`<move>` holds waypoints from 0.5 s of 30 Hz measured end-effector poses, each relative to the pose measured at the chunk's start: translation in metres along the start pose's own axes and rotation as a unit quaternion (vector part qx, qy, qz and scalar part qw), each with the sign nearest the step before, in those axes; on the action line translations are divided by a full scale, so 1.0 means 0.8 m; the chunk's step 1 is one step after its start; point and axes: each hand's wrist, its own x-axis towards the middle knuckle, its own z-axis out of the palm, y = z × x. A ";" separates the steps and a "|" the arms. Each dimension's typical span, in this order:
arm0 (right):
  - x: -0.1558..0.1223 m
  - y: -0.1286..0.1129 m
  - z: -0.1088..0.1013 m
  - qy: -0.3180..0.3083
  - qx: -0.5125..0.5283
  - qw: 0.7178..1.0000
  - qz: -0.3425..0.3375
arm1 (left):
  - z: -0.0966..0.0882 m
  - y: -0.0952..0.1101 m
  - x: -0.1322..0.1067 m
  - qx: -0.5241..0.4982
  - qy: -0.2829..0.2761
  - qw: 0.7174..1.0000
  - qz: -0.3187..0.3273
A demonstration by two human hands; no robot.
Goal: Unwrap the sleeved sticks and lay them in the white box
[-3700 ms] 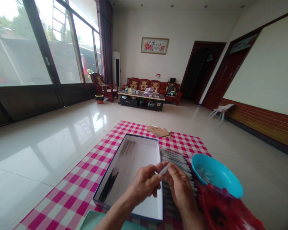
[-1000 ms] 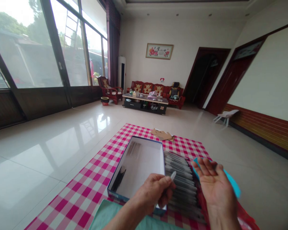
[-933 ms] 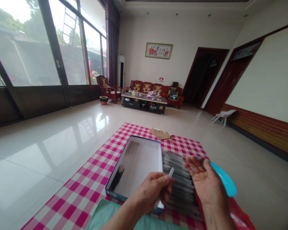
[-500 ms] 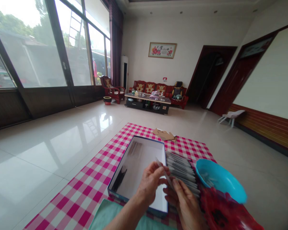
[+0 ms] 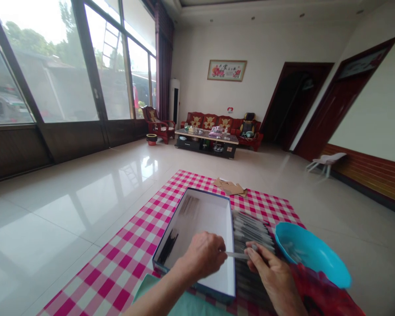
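Over the right side of the shallow box (image 5: 213, 263), my left hand (image 5: 206, 252) is closed on one end of a slim translucent pen barrel (image 5: 236, 255). My right hand (image 5: 270, 267) pinches the other end, and a small grey piece shows at its fingertips. The barrel lies nearly level between the hands. Inside the box are thin black rods (image 5: 167, 248) at the left and a faint bundle of slim sticks (image 5: 189, 205) farther back. A row of grey and black pens (image 5: 253, 230) lies along the box's right side, partly behind my right hand.
A blue bowl (image 5: 329, 259) with small clear pieces stands at the right, beside a red, glossy bowl-like thing (image 5: 319, 289). Cardboard pieces (image 5: 230, 187) lie at the back of the checked cloth (image 5: 118, 250). Green fabric (image 5: 184, 303) is in front.
My hands have drawn slightly apart and shifted right in view. The pen barrel has swung from steeply slanted to nearly level. The whole view has also shifted a little.
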 end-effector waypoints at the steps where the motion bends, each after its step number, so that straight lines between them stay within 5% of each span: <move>1: 0.000 -0.003 0.002 -0.007 -0.008 1.000 -0.003 | 0.000 0.001 0.001 0.039 -0.022 0.999 0.021; 6: 0.010 0.003 -0.001 -0.015 -0.056 0.998 -0.018 | 0.007 0.002 0.011 0.103 -0.107 0.988 0.044; 11: 0.026 0.022 -0.024 0.093 -0.058 0.992 -0.063 | -0.006 -0.041 0.057 0.146 -0.119 0.979 -0.072; 15: 0.024 0.030 -0.028 0.081 -0.051 0.992 -0.078 | -0.022 -0.092 0.112 0.172 -0.103 0.962 -0.185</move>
